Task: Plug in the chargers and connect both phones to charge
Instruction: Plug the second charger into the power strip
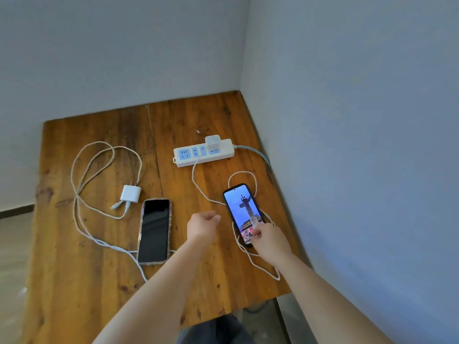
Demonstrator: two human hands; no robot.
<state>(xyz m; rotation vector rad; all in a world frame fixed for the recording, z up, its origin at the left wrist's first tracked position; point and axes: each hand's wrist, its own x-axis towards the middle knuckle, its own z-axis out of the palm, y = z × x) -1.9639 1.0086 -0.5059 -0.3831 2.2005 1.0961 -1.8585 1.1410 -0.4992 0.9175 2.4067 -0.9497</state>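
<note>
My right hand point(269, 240) rests its fingertips on the lower end of the lit phone point(242, 212), near the right edge of the desk point(99, 281); whether I pinch the plug end of its cable there or only steady the phone I cannot tell, as my fingers cover the spot. My left hand point(202, 225) hovers between the two phones, fingers loosely curled, holding nothing. The lit phone is a smooth glass slab in a dark case, slippery and breakable by my judgement, best taken by its long edges. Its thin white cable point(196, 180) is limp and loops round it, running up to the charger point(211, 142) seated in the white power strip point(203, 152) toward the far right corner. The dark phone point(155, 230) lies flat mid-desk in a patterned case, screen off. The second charger point(131, 192), a small hard white cube, light I expect, lies loose toward the left edge with its braided cable point(104, 157) coiled beyond it; I would grasp the cube by its flat sides. The wood is worn, grainy.
</note>
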